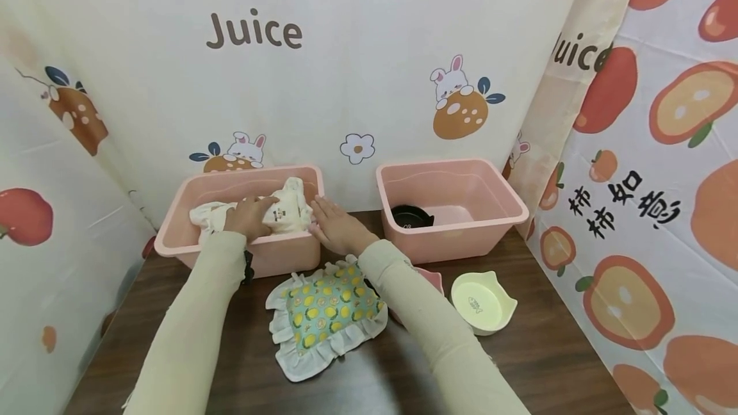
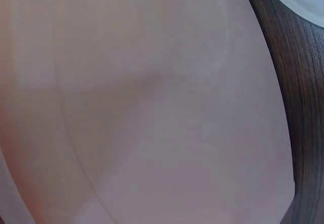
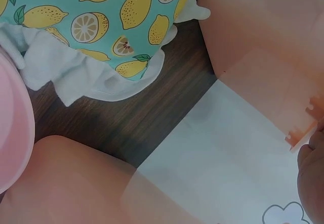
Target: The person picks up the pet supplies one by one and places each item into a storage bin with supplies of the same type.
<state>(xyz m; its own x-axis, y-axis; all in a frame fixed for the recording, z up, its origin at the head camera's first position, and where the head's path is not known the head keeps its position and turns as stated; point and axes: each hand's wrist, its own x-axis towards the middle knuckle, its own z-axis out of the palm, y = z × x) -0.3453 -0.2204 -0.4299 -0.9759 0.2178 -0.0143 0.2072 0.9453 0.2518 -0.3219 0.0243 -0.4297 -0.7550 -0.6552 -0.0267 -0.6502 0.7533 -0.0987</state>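
Note:
In the head view a white baby garment (image 1: 286,209) with a small printed figure lies bunched inside the left pink bin (image 1: 173,229). My left hand (image 1: 248,218) reaches over the bin's front rim and rests on the garment, its index finger stretched toward the right. Against the bin's right end is my right hand (image 1: 340,228), fingers extended at the rim beside the garment's edge. Below it lies a lemon-print cloth with a white ruffle (image 1: 331,306). The left wrist view is filled by the bin's pink wall (image 2: 202,133); part of my right hand (image 3: 311,171) shows at the right wrist view's edge.
A second pink bin (image 1: 455,242) stands to the right, holding a black dish (image 1: 410,216). In front of it a pale yellow cat-eared bowl (image 1: 483,303) sits on the dark wood table (image 1: 553,351). A pink bowl (image 1: 431,278) is partly hidden by my right sleeve.

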